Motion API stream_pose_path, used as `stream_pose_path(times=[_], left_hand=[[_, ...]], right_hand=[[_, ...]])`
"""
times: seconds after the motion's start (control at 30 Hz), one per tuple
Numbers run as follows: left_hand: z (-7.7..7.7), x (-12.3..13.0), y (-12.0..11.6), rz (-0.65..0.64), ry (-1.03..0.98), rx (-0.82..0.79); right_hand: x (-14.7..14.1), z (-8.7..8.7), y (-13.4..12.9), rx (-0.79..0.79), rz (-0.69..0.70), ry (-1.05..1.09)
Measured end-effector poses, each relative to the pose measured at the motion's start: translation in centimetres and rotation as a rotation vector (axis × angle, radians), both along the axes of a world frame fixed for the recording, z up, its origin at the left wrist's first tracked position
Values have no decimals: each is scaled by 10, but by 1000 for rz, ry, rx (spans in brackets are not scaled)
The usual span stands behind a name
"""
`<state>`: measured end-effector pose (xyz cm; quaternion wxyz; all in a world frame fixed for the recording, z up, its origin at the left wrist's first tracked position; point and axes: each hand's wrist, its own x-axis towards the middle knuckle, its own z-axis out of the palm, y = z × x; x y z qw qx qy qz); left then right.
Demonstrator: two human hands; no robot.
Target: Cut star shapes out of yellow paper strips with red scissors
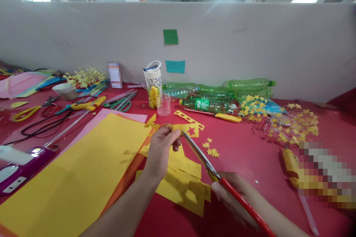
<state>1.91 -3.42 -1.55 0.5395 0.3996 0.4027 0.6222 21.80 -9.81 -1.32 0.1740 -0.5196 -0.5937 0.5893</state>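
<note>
Pinched fingers of my left hand point(165, 144) hold a small bit of yellow paper, mostly hidden by the fingertips. My right hand point(233, 196) is closed around red-handled scissors point(207, 164), whose blade tips meet the paper beside my left fingertips. Below both hands lie cut yellow paper pieces point(182, 187). A yellow strip with star-shaped holes point(189, 119) rests just beyond my left hand. Several small yellow stars point(213, 152) lie to the right of the blades. Large yellow sheets point(91, 159) spread to the left, over orange and pink paper.
Green plastic bottles point(247, 84) line the wall behind a yellow cutter point(228, 117). A patterned cup point(152, 81) stands at the back centre. Stars on clear stems point(297, 124) and a yellow glue gun point(291, 161) lie right; other scissors point(26, 113) and a purple tool point(30, 168) lie left.
</note>
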Motion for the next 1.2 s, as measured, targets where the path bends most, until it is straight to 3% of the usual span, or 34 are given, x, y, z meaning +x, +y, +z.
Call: stream_pose_path(times=[0.33, 0.6, 0.77, 0.93, 1.2], left_hand=[[-1, 4, -7, -88, 33, 34], [0, 0, -3, -141, 56, -6], [-1, 1, -4, -136, 61, -27], [1, 4, -5, -132, 54, -40], [0, 3, -5, -138, 58, -42]], right_hand=[[5, -8, 4, 52, 112, 87], [6, -5, 4, 96, 165, 137], [2, -5, 2, 51, 102, 114], [-5, -1, 0, 103, 47, 102], [0, -2, 0, 13, 84, 71]])
